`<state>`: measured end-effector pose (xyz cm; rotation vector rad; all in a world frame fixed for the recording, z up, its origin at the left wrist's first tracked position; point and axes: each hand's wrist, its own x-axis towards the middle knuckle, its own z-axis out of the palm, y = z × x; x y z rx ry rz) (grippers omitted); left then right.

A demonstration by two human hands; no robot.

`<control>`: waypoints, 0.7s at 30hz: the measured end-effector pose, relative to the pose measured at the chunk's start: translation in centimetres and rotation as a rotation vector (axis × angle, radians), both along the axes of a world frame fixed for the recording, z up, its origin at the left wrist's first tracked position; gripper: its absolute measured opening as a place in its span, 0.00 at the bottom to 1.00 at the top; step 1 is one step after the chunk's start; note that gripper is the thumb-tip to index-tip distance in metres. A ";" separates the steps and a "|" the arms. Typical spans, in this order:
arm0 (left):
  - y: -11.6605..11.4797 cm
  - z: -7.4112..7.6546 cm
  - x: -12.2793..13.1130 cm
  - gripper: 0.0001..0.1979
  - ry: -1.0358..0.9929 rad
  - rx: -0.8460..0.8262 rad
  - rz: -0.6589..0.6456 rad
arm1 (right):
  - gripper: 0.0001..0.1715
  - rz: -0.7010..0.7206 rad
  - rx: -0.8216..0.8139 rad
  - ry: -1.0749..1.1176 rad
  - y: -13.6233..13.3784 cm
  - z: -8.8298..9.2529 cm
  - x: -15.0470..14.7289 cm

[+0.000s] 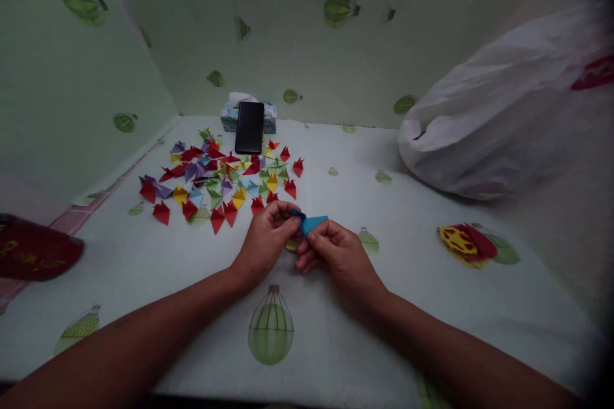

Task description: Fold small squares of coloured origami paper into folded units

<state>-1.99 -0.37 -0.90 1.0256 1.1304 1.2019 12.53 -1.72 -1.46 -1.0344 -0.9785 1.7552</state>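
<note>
A small folded piece of blue paper (pixel 314 223) is held between both hands near the middle of the view. My left hand (pixel 268 236) pinches its left end between thumb and fingers. At the right end, my right hand (pixel 336 252) grips the paper with thumb and index finger, the other fingers curled below. Many small folded paper birds (pixel 230 211) in red, yellow, green, purple and blue lie spread on the table, beyond and to the left of my hands.
A black phone (pixel 250 128) leans on a tissue box (pixel 229 119) at the back. White plastic bag (pixel 480 134) at the back right; red and yellow cutouts (pixel 465 243) at the right. A dark red object (pixel 38 248) lies at the left edge of the table (pixel 330 345).
</note>
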 end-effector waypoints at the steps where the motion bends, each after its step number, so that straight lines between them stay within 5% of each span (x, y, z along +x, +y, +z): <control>1: 0.1 0.0 -0.1 0.11 -0.008 -0.007 -0.005 | 0.15 0.013 0.000 -0.012 0.0 0.0 0.0; 6: 0.5 0.2 -0.4 0.11 -0.023 -0.045 -0.055 | 0.17 0.124 0.083 -0.173 0.5 0.4 0.7; 11: 0.7 0.5 -0.7 0.10 -0.009 -0.112 -0.176 | 0.13 0.029 0.285 -0.323 1.2 1.0 1.5; 21: 0.4 1.1 -0.7 0.12 0.086 -0.141 -0.215 | 0.09 0.108 0.253 -0.295 1.6 1.0 1.8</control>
